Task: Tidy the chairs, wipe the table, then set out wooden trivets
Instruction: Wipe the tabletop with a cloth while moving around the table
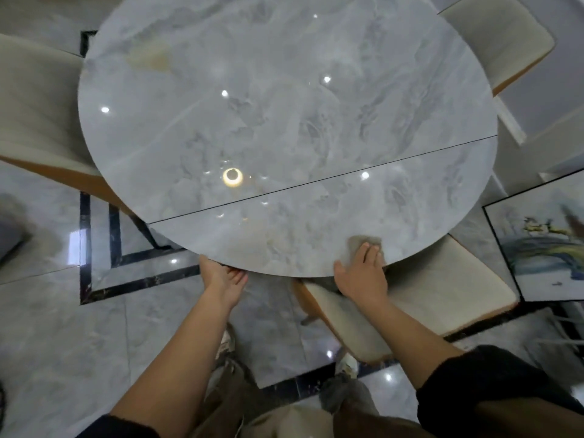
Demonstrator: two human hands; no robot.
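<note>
Hands: two. Right hand lies flat, fingers spread and straight, pressing one grey cloth onto the near rim of the one round table. Left hand meets the rim to its left, fingers going under the edge (grip cannot be told). Chairs: three. Near chair lies under the right forearm, left chair beyond the left hand, and far chair across the table.
</note>
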